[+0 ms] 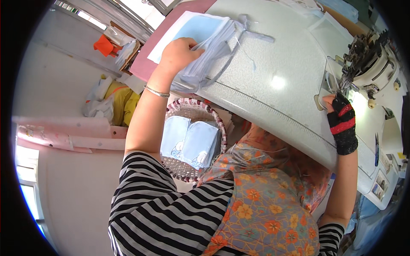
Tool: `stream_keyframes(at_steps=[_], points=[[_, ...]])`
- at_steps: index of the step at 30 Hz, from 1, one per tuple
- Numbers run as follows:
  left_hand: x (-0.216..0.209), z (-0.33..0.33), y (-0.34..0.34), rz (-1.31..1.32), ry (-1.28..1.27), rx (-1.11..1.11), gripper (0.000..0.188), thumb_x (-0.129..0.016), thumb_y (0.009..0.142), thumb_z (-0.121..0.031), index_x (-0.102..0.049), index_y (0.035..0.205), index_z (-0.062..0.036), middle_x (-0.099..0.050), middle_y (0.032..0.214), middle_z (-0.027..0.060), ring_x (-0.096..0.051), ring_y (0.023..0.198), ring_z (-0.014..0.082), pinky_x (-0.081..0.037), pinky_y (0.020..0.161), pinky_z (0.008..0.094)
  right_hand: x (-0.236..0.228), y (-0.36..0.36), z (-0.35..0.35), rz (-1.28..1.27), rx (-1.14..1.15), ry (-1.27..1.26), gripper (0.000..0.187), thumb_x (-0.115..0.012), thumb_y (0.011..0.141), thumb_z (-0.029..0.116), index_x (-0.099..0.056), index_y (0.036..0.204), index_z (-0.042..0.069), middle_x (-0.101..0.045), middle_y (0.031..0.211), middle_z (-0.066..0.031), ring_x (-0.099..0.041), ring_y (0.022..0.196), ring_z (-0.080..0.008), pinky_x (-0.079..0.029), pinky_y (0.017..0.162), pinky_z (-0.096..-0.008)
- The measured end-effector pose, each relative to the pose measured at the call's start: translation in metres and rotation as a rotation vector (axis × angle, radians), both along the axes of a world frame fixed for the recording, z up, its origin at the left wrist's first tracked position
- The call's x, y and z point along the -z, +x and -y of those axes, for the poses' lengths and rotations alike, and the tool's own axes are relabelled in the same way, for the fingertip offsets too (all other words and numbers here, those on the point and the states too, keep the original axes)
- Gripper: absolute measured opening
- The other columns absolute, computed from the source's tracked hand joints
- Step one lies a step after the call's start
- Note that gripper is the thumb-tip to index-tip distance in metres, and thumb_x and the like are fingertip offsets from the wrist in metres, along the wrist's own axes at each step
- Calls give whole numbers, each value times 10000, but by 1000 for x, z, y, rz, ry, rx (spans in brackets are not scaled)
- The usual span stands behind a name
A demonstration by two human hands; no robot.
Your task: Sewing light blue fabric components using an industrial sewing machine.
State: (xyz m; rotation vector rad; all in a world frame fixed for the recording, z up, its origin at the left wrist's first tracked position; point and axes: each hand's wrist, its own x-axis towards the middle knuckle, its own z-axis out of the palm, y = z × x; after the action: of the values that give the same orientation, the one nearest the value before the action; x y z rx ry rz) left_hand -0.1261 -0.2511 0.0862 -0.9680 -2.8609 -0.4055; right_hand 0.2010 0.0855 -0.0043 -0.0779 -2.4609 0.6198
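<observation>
My left hand (pixel 181 53) reaches over a stack of light blue cloth pieces (pixel 198 29) at the table's far left. Its fingers are curled and pinch the sheer grey-blue fabric (pixel 209 53) that lies gathered along the stack's right side. Loose thin strips trail from that fabric across the tabletop. On the right, my right hand (pixel 343 123) wears a black fingerless glove with red bands. It rests at the sewing machine (pixel 376 64), close to the lit needle area. Its fingers are bent together; whatever they hold is hidden.
A woven basket (pixel 222 123) with light blue cloth pieces (pixel 198 143) stands below the table's left edge. A ruler strip (pixel 273 109) runs along the table's (pixel 282 55) near edge. Dark tweezers (pixel 376 149) lie right of my gloved hand. Bundled yellow cloth (pixel 124 102) sits by the wall.
</observation>
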Motion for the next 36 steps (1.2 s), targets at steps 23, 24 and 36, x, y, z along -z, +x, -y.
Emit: stream_keyframes(at_steps=[23,24,36], points=[[-17,-19,-1,-322,-20,103,296,-572,800,-115,-710,1060,-83,-698,833,186,-673,787,393,-536,718,477,5,0,-4,41,65,-24,96,-683,826,17,-708,913,50,-680,885,-125,-661,866,-320,-533,780,-377],[-31,-32,21,-315,-3,141,334,-573,792,-92,-700,1100,-68,-697,872,204,-674,822,388,-536,742,476,3,-1,3,-58,89,65,94,-692,815,28,-711,903,55,-673,867,-122,-658,854,-317,-538,768,-377],[48,-157,230,422,134,885,250,-587,843,-165,-635,1007,16,-652,905,214,-626,819,421,-508,769,504,-3,56,44,82,104,75,335,-612,793,-7,-654,1121,46,-627,1215,-171,-601,1115,-372,-498,955,-441]])
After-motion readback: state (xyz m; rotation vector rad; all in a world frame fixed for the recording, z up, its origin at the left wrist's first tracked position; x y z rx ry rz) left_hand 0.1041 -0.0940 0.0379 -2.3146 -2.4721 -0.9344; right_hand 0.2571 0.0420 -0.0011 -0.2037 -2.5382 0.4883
